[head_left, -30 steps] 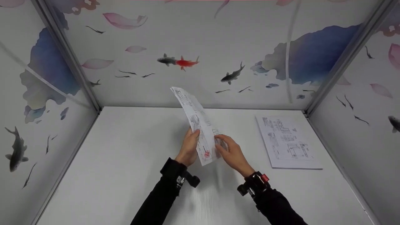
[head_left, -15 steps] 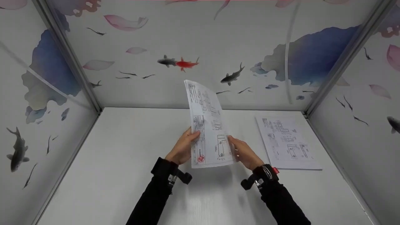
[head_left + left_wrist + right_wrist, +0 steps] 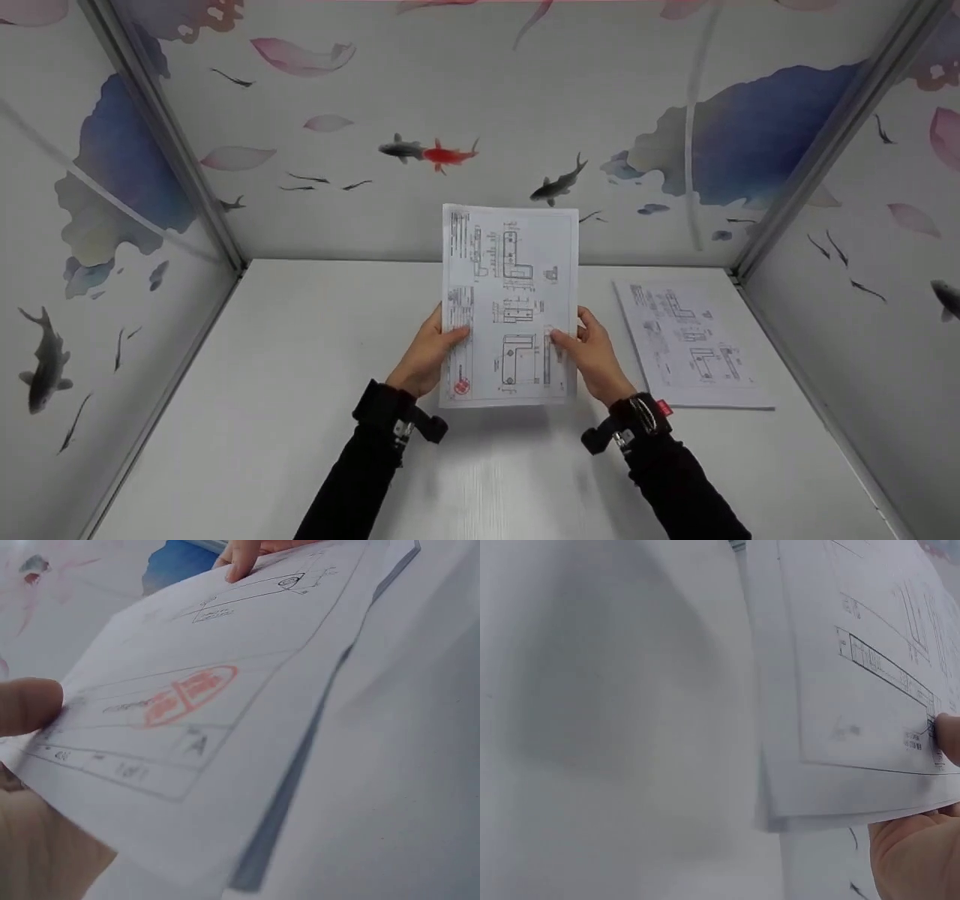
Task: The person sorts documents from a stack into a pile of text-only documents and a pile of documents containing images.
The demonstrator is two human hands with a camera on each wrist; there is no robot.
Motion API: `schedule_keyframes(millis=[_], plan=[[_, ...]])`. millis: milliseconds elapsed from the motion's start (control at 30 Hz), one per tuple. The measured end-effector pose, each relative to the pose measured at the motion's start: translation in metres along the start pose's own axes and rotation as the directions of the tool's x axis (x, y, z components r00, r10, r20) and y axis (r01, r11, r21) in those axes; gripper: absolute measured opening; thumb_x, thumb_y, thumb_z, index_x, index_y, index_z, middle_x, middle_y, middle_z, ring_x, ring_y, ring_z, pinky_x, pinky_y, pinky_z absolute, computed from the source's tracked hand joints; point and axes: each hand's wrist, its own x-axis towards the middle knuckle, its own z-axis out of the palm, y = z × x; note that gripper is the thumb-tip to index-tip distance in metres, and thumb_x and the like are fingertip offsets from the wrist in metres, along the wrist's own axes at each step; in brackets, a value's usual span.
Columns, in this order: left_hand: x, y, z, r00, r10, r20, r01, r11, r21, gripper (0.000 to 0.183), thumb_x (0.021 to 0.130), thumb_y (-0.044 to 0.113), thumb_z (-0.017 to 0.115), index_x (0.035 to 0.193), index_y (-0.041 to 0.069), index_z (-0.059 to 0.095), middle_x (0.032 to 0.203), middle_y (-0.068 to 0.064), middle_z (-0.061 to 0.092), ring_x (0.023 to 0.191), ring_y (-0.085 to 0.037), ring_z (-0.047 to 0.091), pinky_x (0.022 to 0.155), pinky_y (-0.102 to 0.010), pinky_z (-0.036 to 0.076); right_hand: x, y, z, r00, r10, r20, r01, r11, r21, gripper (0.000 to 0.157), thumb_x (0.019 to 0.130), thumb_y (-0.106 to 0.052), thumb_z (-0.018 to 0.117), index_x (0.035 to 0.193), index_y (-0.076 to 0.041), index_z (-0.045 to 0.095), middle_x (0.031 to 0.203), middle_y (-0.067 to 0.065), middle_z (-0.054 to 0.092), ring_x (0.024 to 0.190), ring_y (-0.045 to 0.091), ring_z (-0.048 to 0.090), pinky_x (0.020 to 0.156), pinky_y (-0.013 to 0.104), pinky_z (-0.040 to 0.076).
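Both hands hold a small stack of printed technical drawings (image 3: 487, 300) up off the table, its printed face toward the head camera. The left hand (image 3: 424, 356) grips the left edge, thumb on the front and the other fingers hidden behind. On the opposite edge the right hand (image 3: 598, 360) pinches the sheets, its thumb over the print and fingers behind. A red stamp marks the lower left corner of the top sheet (image 3: 191, 694). In the right wrist view the lower edges of the sheets (image 3: 840, 787) lie slightly apart.
To the right, a second stack of printed drawings (image 3: 694, 345) lies on the white table (image 3: 315, 420). Upright panels with fish and petal prints (image 3: 480, 90) enclose the table at the back and both sides.
The sheets were turned edge-on and curved; they have swung round to face the head camera and flattened. The right hand has moved right and taken hold of the right edge.
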Motion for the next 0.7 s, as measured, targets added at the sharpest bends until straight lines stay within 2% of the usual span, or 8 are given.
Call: schedule_keyframes(millis=[100,167,333,433,500,600,700], plan=[[0.0,-0.003,0.001,0.998,-0.009,-0.064,0.011,1.0,0.028,0.053,0.103,0.008,0.042,0.152,0.027,0.033,0.137,-0.01,0.058,0.116,-0.028,0.063,0.091,-0.041,0.054,-0.001,0.0,0.005,0.997,-0.071,-0.004,0.071,0.997,-0.038,0.045,0.095,-0.005,0.063,0.135,-0.013,0.046,0.112,0.015,0.067,0.091,0.021,0.068,0.076,0.033,0.053],[0.0,-0.005,0.0,0.997,-0.014,-0.082,0.017,0.999,0.038,0.051,0.104,0.009,0.042,0.151,0.024,0.034,0.136,-0.011,0.059,0.115,-0.029,0.064,0.09,-0.042,0.054,-0.002,-0.001,0.008,0.995,-0.098,0.016,0.099,0.994,-0.037,0.044,0.095,-0.004,0.062,0.135,-0.012,0.046,0.115,0.017,0.066,0.092,0.022,0.068,0.077,0.033,0.053],[-0.002,-0.005,-0.001,0.999,0.003,-0.051,-0.001,0.999,0.049,0.046,0.105,0.012,0.04,0.149,0.023,0.04,0.132,-0.013,0.061,0.112,-0.03,0.065,0.087,-0.041,0.055,-0.005,0.001,0.009,0.988,-0.092,0.124,0.101,0.992,-0.074,0.043,0.1,-0.009,0.055,0.141,-0.016,0.042,0.118,0.015,0.066,0.098,0.026,0.069,0.079,0.035,0.055],[-0.002,-0.005,-0.001,0.999,0.023,-0.035,-0.02,0.997,0.075,0.046,0.105,0.012,0.038,0.149,0.025,0.039,0.132,-0.013,0.061,0.112,-0.031,0.065,0.087,-0.042,0.054,-0.005,0.003,0.009,0.972,-0.068,0.224,0.088,0.993,-0.08,0.044,0.103,-0.01,0.048,0.145,-0.016,0.039,0.123,0.017,0.064,0.104,0.03,0.067,0.084,0.038,0.055],[-0.001,-0.004,0.001,0.999,0.036,-0.039,-0.033,0.995,0.093,0.047,0.105,0.012,0.038,0.151,0.025,0.037,0.133,-0.014,0.06,0.113,-0.032,0.064,0.089,-0.042,0.054,-0.006,0.003,0.011,0.964,-0.063,0.26,0.078,0.996,-0.047,0.043,0.104,-0.009,0.045,0.146,-0.014,0.038,0.126,0.019,0.062,0.108,0.032,0.066,0.086,0.04,0.054],[0.0,-0.005,0.003,0.998,0.043,-0.046,-0.037,0.99,0.139,0.051,0.106,0.014,0.039,0.153,0.028,0.03,0.136,-0.012,0.059,0.114,-0.032,0.063,0.091,-0.043,0.052,-0.006,0.004,0.015,0.967,-0.062,0.248,0.06,0.998,0.016,0.043,0.103,-0.007,0.044,0.146,-0.012,0.04,0.128,0.02,0.061,0.109,0.032,0.066,0.087,0.042,0.054],[0.0,-0.008,0.004,0.999,0.025,-0.044,-0.016,0.981,0.195,0.055,0.105,0.017,0.042,0.155,0.03,0.024,0.135,-0.01,0.059,0.114,-0.03,0.063,0.093,-0.043,0.051,-0.006,0.005,0.018,0.982,-0.049,0.185,0.037,0.997,0.068,0.041,0.103,-0.006,0.045,0.143,-0.011,0.045,0.126,0.019,0.063,0.106,0.03,0.067,0.086,0.04,0.055]])
